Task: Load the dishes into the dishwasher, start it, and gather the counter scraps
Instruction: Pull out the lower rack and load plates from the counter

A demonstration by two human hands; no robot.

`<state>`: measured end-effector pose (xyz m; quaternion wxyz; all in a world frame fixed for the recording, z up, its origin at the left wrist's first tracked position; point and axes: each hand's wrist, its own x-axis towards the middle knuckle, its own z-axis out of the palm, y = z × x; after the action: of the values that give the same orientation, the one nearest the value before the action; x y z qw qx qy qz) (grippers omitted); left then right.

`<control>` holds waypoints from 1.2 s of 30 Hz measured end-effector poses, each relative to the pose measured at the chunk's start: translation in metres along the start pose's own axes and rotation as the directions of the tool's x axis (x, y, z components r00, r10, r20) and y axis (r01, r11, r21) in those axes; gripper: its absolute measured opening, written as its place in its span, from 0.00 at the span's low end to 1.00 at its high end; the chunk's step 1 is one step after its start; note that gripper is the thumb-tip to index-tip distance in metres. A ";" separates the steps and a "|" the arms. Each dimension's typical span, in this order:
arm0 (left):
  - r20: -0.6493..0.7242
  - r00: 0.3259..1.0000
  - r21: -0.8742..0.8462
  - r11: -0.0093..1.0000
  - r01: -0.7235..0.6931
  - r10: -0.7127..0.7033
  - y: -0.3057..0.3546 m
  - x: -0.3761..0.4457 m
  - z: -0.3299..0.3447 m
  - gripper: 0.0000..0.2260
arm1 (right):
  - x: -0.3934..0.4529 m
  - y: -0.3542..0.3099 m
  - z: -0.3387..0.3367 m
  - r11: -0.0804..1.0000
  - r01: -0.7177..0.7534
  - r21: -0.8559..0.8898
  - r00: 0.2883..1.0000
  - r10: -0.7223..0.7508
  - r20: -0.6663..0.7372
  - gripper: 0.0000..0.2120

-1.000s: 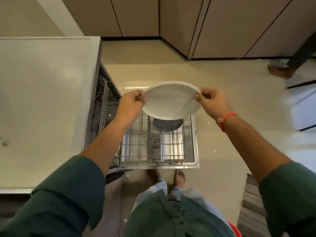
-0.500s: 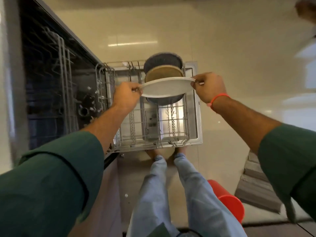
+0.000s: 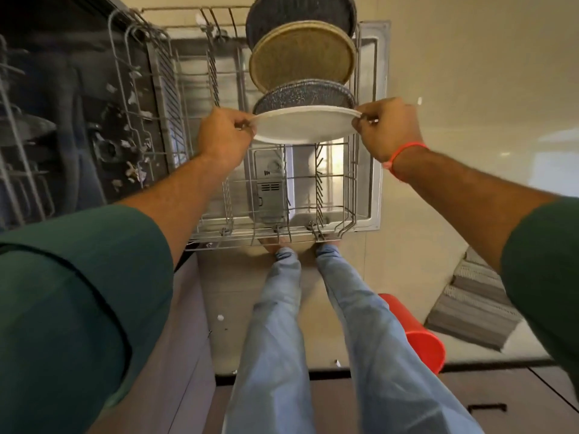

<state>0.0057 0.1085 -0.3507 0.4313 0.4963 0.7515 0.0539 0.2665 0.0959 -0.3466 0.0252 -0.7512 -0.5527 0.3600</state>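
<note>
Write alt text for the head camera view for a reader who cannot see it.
Both hands, left hand and right hand, hold a white plate by its edges over the pulled-out lower dishwasher rack. Three plates already stand in the rack behind it: dark speckled, tan, dark.

The floor (image 3: pixel 454 104) is laid in glossy cream tile, and soft patches of light are reflected on it at the right. A grey ribbed mat (image 3: pixel 470 311) is spread on the floor at the right, with one end seen folded or stacked in steps. A red bucket (image 3: pixel 416 336) is set just beside the mat, tilted as seen from above. Brown cabinet fronts (image 3: pixel 175 355) are seen along the lower left and across the bottom edge, where a dark handle (image 3: pixel 486 408) is fitted. A few small white specks (image 3: pixel 220 317) are scattered on the floor near the cabinet.
</note>
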 end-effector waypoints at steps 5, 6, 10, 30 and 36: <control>0.036 0.999 0.021 0.999 0.025 -0.025 -0.006 0.008 0.012 0.13 | 0.008 0.006 0.012 1.000 -0.015 -0.004 0.999 0.015 0.037 0.13; 0.041 0.999 0.018 0.999 0.032 -0.033 -0.008 0.009 0.014 0.13 | 0.009 0.006 0.014 1.000 -0.023 0.000 0.999 0.023 0.037 0.13; 0.083 0.994 0.025 0.998 0.062 -0.064 -0.014 0.012 0.024 0.12 | 0.017 0.007 0.022 0.998 -0.062 -0.005 0.997 0.062 0.053 0.12; 0.297 0.945 -0.001 0.990 0.144 -0.138 -0.011 0.002 0.037 0.26 | 0.007 -0.003 0.017 0.998 -0.056 -0.038 0.969 0.064 0.239 0.29; 0.272 0.952 -0.115 0.978 0.175 -0.138 0.005 -0.040 0.026 0.25 | -0.013 -0.014 0.001 0.998 -0.059 0.011 0.974 0.055 0.222 0.30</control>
<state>0.0329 0.0701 -0.3404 0.5633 0.4070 0.7190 0.0049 0.2524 0.0899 -0.3345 -0.0403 -0.7218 -0.5270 0.4469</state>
